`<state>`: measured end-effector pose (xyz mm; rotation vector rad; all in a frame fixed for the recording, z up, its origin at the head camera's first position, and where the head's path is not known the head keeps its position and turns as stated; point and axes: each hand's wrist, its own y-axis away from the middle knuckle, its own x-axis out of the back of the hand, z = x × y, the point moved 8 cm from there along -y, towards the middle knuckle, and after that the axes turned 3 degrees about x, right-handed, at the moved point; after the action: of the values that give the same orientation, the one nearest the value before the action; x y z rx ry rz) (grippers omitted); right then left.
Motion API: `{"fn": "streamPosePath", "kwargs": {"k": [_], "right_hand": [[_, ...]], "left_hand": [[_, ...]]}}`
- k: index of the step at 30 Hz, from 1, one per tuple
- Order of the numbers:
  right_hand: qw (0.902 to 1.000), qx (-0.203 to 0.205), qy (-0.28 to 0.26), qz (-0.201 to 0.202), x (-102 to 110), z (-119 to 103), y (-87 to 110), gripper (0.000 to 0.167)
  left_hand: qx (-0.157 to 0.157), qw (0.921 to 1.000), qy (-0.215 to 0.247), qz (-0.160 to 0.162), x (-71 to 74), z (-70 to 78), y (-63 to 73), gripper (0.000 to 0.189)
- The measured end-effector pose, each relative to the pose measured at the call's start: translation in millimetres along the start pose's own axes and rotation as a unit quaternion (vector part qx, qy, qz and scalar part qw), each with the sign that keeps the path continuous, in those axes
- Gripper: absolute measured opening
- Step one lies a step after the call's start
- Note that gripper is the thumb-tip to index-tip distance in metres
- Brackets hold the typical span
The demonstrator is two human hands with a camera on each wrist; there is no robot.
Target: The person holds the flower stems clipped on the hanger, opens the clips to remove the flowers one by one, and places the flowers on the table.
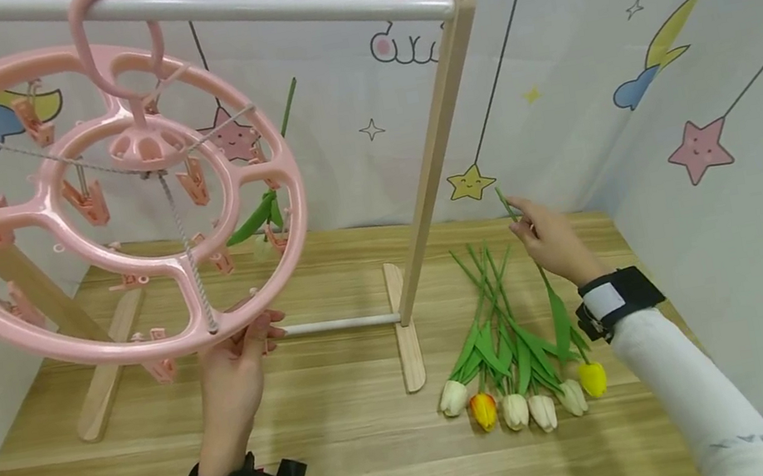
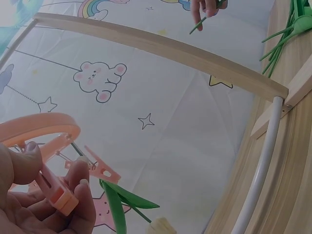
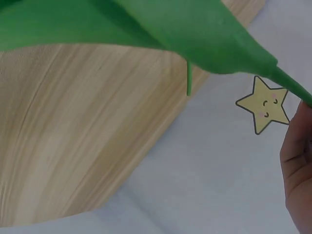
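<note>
A round pink clip hanger (image 1: 269, 290) hangs by its hook from the white rail. At its near rim, my left hand (image 1: 233, 385) grips a pink clothespin (image 2: 61, 195), thumb on one side and fingers on the other. A tulip with green leaves (image 2: 116, 207) hangs head down from another clip beside those fingers. On the right, my right hand (image 1: 555, 241) pinches the stem of a yellow tulip (image 1: 592, 379) near its cut end, bloom downward. That tulip's broad leaf (image 3: 209, 39) fills the top of the right wrist view.
Several tulips (image 1: 514, 411), white ones and one red-and-yellow, lie fanned out on the wooden table (image 1: 358, 461), stems pointing away. The rack's wooden post (image 1: 439, 152) and foot (image 1: 410, 351) stand between the hanger and these flowers. Behind is a cartoon-printed backdrop (image 1: 357, 183).
</note>
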<state>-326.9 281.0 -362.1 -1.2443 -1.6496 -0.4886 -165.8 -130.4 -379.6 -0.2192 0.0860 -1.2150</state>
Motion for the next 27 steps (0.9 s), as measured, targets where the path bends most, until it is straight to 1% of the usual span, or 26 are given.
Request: {"fn": "streamPosePath", "kwargs": {"k": [5, 8, 11, 14, 16, 18, 22, 27], "right_hand": [[0.9993, -0.032, -0.013, -0.015, -16.2, 12.2, 2.4, 0.048], [0.9986, -0.049, -0.015, -0.017, -23.7, 18.8, 4.6, 0.044], [0.9985, -0.053, -0.008, -0.01, -30.2, 23.2, 6.9, 0.035], [0.9991, -0.042, 0.005, 0.005, -34.3, 22.9, 9.2, 0.029], [0.9991, -0.04, 0.01, 0.007, -36.9, 22.9, 9.6, 0.028], [0.9992, -0.037, 0.015, 0.006, -37.8, 21.9, 9.9, 0.03], [0.9985, -0.054, 0.005, -0.01, -36.9, 24.9, 8.6, 0.032], [0.9939, -0.086, -0.039, -0.057, -37.0, 30.5, 8.0, 0.031]], "left_hand": [[-0.011, 0.9999, 0.004, 0.004, 0.5, 2.0, -1.2, 0.023], [-0.011, 0.9999, 0.004, 0.005, 0.6, 1.8, -1.3, 0.023], [-0.012, 0.9999, 0.001, 0.005, 0.8, 1.7, -1.2, 0.023], [-0.014, 0.9999, 0.004, 0.005, 1.2, 1.6, -0.6, 0.024], [-0.014, 0.9999, 0.005, 0.006, 1.5, 1.5, 0.0, 0.023], [-0.011, 0.9999, 0.007, 0.007, 1.8, 0.9, 0.8, 0.024], [-0.007, 0.9999, 0.006, 0.006, 2.0, 0.1, 1.3, 0.024], [-0.009, 0.9999, 0.008, 0.003, 1.9, 0.0, 0.8, 0.024]]}}
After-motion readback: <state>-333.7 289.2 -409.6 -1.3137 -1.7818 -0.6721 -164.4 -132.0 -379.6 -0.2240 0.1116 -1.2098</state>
